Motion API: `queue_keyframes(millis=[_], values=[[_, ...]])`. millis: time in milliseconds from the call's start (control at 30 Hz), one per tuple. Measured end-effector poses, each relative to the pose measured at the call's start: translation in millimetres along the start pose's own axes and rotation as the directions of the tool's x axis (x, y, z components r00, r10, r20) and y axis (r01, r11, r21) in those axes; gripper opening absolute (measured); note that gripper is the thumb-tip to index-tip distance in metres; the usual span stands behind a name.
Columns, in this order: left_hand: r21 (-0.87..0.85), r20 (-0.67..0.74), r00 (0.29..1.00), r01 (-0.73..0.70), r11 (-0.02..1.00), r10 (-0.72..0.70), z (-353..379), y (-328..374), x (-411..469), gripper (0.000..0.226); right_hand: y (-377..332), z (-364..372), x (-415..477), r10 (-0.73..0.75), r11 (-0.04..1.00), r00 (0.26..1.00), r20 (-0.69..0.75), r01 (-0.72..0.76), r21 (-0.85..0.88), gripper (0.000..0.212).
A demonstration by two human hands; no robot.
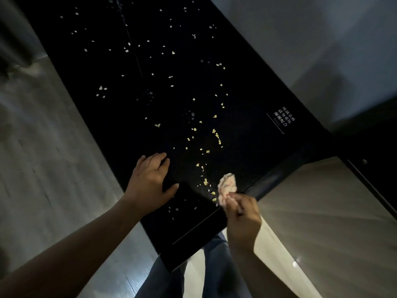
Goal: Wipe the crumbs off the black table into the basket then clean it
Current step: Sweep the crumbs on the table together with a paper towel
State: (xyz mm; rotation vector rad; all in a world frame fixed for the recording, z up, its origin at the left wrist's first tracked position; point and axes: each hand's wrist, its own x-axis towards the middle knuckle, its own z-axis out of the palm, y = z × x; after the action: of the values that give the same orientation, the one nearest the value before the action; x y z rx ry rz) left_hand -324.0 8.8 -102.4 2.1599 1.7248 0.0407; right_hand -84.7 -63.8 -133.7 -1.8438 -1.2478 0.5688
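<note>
Left hand flat, released on bench near edge, likely bracing; right hand pinching crumpled tissue at near right edge beside crumbs scattered near to far, likely for sweeping; basket unseen.

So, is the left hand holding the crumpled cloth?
No, the right hand pinches the crumpled cloth, while the left hand rests open on the black table.
</note>
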Motion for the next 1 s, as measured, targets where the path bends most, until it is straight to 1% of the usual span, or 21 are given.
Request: queue_keyframes(millis=[67,100,167,200,233,300,367,400,533,667,767,867,933,1000], values=[[-0.051,-0.015,1.000,0.015,0.999,-0.016,-1.9,0.1,-1.7,0.075,-10.1,8.8,-13.7,-0.043,0.998,0.997,0.062,0.040,0.046,0.011],[-0.070,-0.026,1.000,0.013,0.997,-0.014,-3.1,0.5,-3.6,0.074,-14.2,11.6,-16.1,-0.025,0.996,0.996,0.084,0.018,0.090,0.015],[-0.098,-0.055,0.998,-0.013,0.995,0.007,-5.0,3.7,-10.3,0.071,-20.0,10.1,-13.1,0.102,0.972,0.988,0.113,-0.123,0.201,0.022],[-0.112,-0.068,0.998,-0.023,0.993,0.016,-5.5,7.4,-14.7,0.069,-20.1,4.8,-9.2,0.151,0.956,0.982,0.109,-0.173,0.235,0.020],[-0.123,-0.074,0.997,-0.025,0.992,0.016,-5.9,12.3,-19.0,0.067,-18.4,-3.1,-4.0,0.167,0.952,0.982,0.088,-0.184,0.245,0.018],[-0.127,-0.068,0.998,-0.016,0.992,0.008,-5.1,24.8,-28.0,0.063,-11.4,-23.9,6.9,0.126,0.970,0.991,0.045,-0.133,0.204,0.016],[-0.121,-0.058,0.998,-0.007,0.993,0.000,-1.8,37.1,-37.5,0.062,-2.5,-41.5,17.8,0.071,0.987,0.997,0.030,-0.074,0.142,0.018],[-0.125,-0.058,0.998,-0.005,0.992,-0.003,0.1,42.4,-42.7,0.062,2.0,-47.0,22.1,0.066,0.990,0.997,0.025,-0.069,0.123,0.019],[-0.124,-0.064,0.997,0.028,0.992,-0.036,2.5,56.7,-60.8,0.063,12.6,-46.8,27.2,0.152,0.981,0.988,0.008,-0.151,0.122,0.011],[-0.094,-0.050,0.997,0.061,0.994,-0.066,-0.7,57.9,-76.2,0.064,10.0,-36.9,5.4,0.172,0.975,0.983,0.065,-0.179,0.130,0.013],[-0.081,-0.020,0.997,0.067,0.994,-0.069,0.3,53.6,-82.7,0.065,7.3,-34.4,-11.7,0.164,0.980,0.985,0.048,-0.168,0.105,0.015],[-0.078,-0.013,0.998,0.061,0.995,-0.062,1.2,47.5,-83.9,0.064,6.7,-36.3,-1.4,0.117,0.989,0.993,-0.003,-0.116,0.088,0.015],[-0.074,-0.019,0.999,0.038,0.997,-0.040,0.7,40.2,-83.0,0.064,6.4,-37.0,15.6,0.136,0.989,0.991,-0.012,-0.135,0.064,0.016],[-0.062,-0.010,1.000,0.003,0.998,-0.004,-0.6,30.0,-81.8,0.063,5.3,-33.4,23.0,0.147,0.986,0.989,0.007,-0.147,0.073,0.018]])
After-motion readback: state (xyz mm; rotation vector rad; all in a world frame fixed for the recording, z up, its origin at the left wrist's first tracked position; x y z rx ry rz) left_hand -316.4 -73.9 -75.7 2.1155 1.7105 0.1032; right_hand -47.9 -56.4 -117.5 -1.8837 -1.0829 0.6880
